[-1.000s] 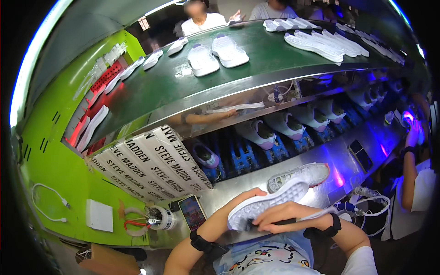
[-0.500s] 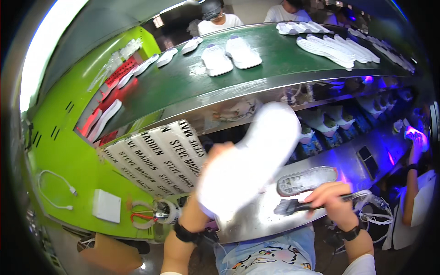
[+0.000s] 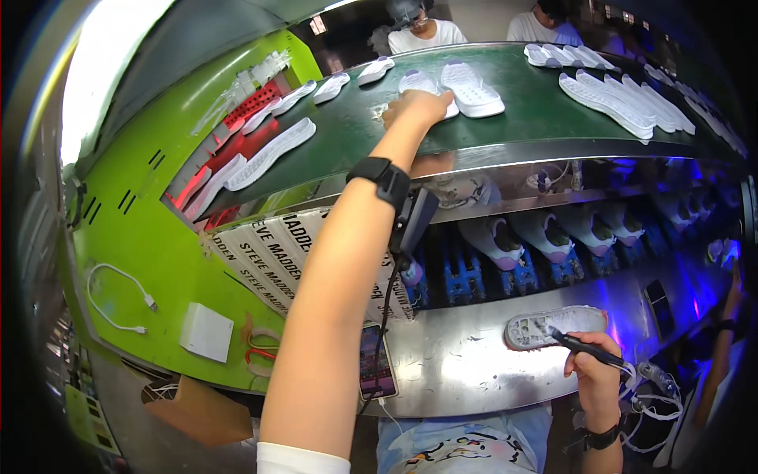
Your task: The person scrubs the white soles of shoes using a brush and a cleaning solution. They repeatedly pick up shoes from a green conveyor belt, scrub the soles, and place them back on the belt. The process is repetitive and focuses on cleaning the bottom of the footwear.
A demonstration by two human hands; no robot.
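Observation:
My left hand (image 3: 417, 109) reaches far over the green belt (image 3: 347, 134), its fingers closed around the near end of a white shoe sole (image 3: 415, 80). Right beside that sole lies a matching white sole (image 3: 472, 88). Low on the right, my right hand (image 3: 597, 373) grips a black-handled brush (image 3: 591, 347). The brush's bristles are down on a grey, sole-shaped piece (image 3: 586, 318) with a whitish, wet-looking surface, which lies on the shiny metal worktop (image 3: 454, 359). Another white sole (image 3: 271, 154) rests at the belt's near left edge.
Stacked white soles (image 3: 608, 103) lie on the belt's right. Shoe uppers (image 3: 497, 241) stand on blue racks under it. A phone (image 3: 377, 363), a printed white box (image 3: 264, 253), red-handled scissors (image 3: 260, 347) and a small white box (image 3: 207, 332) are near my left arm. People (image 3: 426, 33) sit opposite.
My left hand has let go of the sole it held, now at the belt's left edge, and has reached forward to another. The brush has moved onto the grey piece. The view has shifted left.

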